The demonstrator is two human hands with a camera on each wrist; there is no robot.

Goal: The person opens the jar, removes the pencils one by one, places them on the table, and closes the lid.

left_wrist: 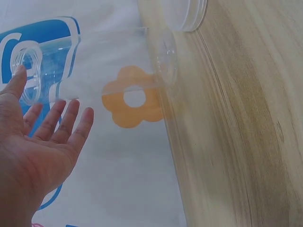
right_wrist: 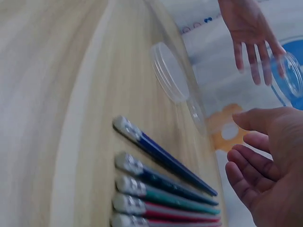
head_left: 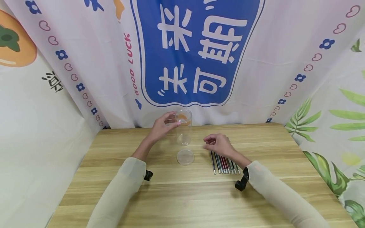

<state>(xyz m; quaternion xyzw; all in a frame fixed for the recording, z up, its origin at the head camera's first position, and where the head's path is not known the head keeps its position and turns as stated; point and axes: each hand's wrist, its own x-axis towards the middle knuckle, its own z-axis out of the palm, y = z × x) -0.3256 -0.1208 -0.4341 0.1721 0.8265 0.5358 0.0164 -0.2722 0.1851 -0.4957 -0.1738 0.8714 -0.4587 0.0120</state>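
A tall clear plastic jar (head_left: pixel 184 129) stands upright near the back of the table, its mouth uncovered. Beside the jar's top is my left hand (head_left: pixel 161 128), thumb and fingers spread around the rim; in the left wrist view the thumb (left_wrist: pixel 18 84) overlaps the rim and the fingers look straight. Whether they press on the jar is unclear. A round clear lid (head_left: pixel 185 157) lies just in front of the jar. My right hand (head_left: pixel 220 145) hovers over a row of pencils (head_left: pixel 225 166), fingers loosely bent, holding nothing. White erasers (right_wrist: pixel 128 163) tip the pencils' near ends.
The wood-grain table (head_left: pixel 182 199) meets a printed cloth backdrop (head_left: pixel 245 110) just behind the jar. More printed cloth (head_left: pixel 342 133) hangs along the right side, and pale cloth (head_left: pixel 57 120) along the left.
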